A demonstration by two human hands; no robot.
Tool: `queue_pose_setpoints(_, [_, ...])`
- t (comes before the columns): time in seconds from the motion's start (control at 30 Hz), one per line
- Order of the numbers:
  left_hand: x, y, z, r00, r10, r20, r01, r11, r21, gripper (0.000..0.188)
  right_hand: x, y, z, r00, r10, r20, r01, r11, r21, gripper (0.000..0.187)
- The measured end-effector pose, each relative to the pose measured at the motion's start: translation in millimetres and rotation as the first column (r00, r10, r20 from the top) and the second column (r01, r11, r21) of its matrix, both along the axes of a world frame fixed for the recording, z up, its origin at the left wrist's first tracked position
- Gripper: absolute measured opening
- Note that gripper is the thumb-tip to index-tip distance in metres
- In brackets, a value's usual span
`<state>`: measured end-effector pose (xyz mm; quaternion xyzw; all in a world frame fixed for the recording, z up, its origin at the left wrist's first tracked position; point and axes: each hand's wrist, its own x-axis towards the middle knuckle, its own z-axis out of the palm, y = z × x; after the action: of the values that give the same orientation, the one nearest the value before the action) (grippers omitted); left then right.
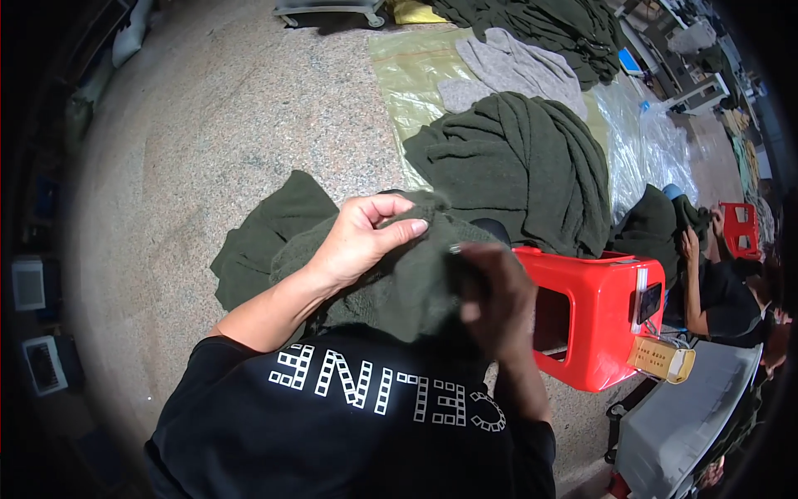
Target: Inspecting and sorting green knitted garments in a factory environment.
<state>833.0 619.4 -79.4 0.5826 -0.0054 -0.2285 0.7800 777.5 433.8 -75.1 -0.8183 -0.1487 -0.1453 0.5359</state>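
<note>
holding green cloth — hands near each other

A red plastic stool stands on the speckled floor

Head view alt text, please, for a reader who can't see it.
The left hand pinches dark green fabric, the right hand blurred beside it. Ahead lies a dark green cloth heap; a red plastic stool stands at right.
</note>
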Motion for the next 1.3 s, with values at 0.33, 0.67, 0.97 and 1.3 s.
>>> queue_pose_setpoints(0.33, [-4,-3,1,0.980,-0.117,0.163,0.111,0.993,0.045,0.010,7,19,-11,0.940,-0.010,0.341,0.108,0.957,-0.269,0.036])
queue_pose_setpoints(0.67, [-7,-3,10,0.985,-0.158,0.070,0.156,0.987,0.039,0.010,2,18,-19,0.917,0.005,0.399,0.117,0.952,-0.282,0.043])
queue_pose_setpoints(0.97, [-6,-2,10,0.942,-0.208,0.262,0.187,0.977,0.104,0.016,0,22,-20,0.879,-0.062,0.474,0.197,0.950,-0.241,0.028])
queue_pose_setpoints(1.3, [2,6,14,0.755,-0.448,0.478,0.272,0.878,0.393,0.015,12,-1,3,0.952,0.276,-0.135,-0.236,0.938,0.256,0.031])
